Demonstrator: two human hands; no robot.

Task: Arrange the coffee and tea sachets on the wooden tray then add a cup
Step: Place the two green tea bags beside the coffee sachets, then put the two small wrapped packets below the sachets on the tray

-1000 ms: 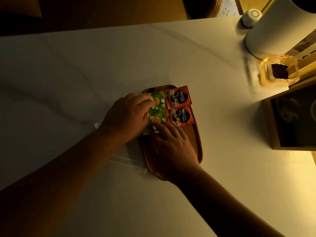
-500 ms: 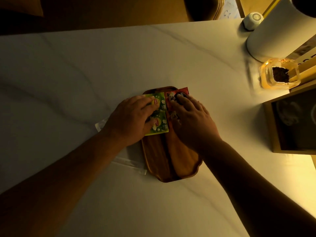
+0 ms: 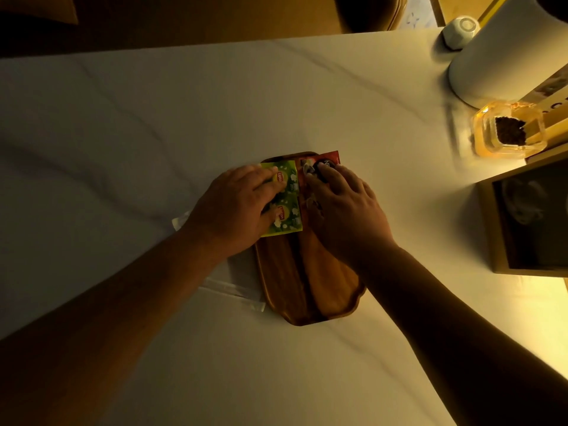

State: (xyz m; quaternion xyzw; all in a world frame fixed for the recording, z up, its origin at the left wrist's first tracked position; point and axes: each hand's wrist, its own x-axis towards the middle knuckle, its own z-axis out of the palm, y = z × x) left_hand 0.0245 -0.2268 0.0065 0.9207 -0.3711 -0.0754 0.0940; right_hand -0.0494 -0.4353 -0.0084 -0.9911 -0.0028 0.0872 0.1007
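Note:
A dark wooden tray [image 3: 310,281] lies lengthwise on the white marble table. Two green tea sachets [image 3: 289,207] lie side by side on its far left part. Two red coffee sachets [image 3: 325,161] lie to their right, mostly hidden. My left hand [image 3: 236,210] rests flat with its fingertips on the green sachets. My right hand [image 3: 344,210] lies flat over the red sachets, fingers spread. Neither hand grips anything. No cup shows on the tray.
A clear plastic bag [image 3: 233,281] lies under the tray's left edge. At the right stand a wooden box [image 3: 528,222], a clear container with dark grounds [image 3: 510,136], a white cylinder [image 3: 504,53] and a small white round device [image 3: 461,29].
My right hand moved from the tray's near end up onto the red coffee sachets and covers them. My left hand stayed on the green sachets.

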